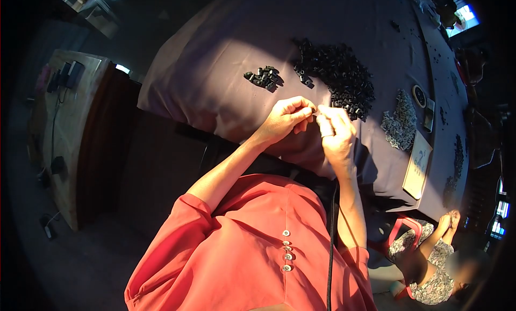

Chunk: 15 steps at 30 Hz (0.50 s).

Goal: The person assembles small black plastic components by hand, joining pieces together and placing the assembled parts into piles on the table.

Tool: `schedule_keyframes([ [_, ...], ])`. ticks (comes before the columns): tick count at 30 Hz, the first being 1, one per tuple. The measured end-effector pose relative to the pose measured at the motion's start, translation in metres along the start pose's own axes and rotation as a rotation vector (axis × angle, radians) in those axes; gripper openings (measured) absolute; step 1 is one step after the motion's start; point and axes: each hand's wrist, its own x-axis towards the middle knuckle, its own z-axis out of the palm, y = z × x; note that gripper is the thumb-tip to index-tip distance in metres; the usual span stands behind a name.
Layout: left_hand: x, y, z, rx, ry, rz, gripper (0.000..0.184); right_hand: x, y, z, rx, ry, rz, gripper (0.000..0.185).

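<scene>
**Pinching a small dark piece [313, 110] in the left hand [289, 119]**

In the head view, grips it between closed thumb and fingers. Curls the right hand [338, 138] just beside it, fingertips drawn together; cannot tell whether on anything. Has a small black pile [264, 79] beyond the left hand on the worktop [226, 63], a larger pile [344, 77] beyond the right.

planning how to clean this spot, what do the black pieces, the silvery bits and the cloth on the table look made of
Black pieces: likely plastic, perhaps coated metal; dark, with small glints of shine.
Silvery bits: possibly metal, judging by their pale grey sparkle; too small to be sure.
Cloth: fabric, mostly matt, shown by its soft creases and drape; fibre unclear.
</scene>
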Motion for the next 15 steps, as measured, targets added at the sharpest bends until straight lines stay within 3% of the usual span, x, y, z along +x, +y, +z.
schedule_keyframes([
  [2,-0.001,0.002,0.000,0.014,0.005,-0.015,0.015,0.005,0.007,-0.010,-0.049,0.057,0.137,0.011],
  [8,0.000,0.001,0.000,0.001,0.012,-0.017,0.015,0.032,0.055,-0.016,-0.417,-0.028,0.037,0.014],
  [11,0.000,0.003,0.001,0.001,0.016,-0.018,0.015,0.042,0.061,0.000,-0.565,-0.104,0.097,0.016],
  [15,0.000,0.003,0.000,-0.021,0.011,-0.023,0.014,0.042,0.063,0.014,-0.628,-0.152,0.077,0.014],
])
